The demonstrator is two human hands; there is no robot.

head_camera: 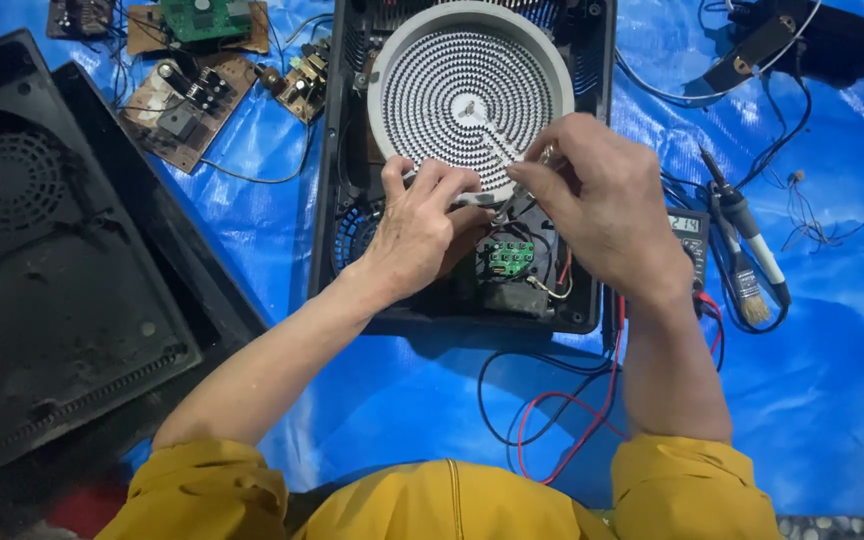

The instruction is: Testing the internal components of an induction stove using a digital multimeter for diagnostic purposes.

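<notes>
An opened black cooker housing (330,200) lies on blue sheeting, with a round white coil heating element (467,90) in its upper half and a small green circuit board (510,256) below it. My left hand (417,230) grips a thin metal tool near the element's lower rim. My right hand (602,200) pinches a small part or wire right beside it, fingertips meeting the left hand's. What lies between the fingers is mostly hidden.
A black cooker cover (62,260) lies at left. Loose circuit boards (187,95) sit top left. A multimeter (690,240) with red and black leads (562,410), a soldering iron (752,235), a small brush (749,285) and a black device (822,40) are at right.
</notes>
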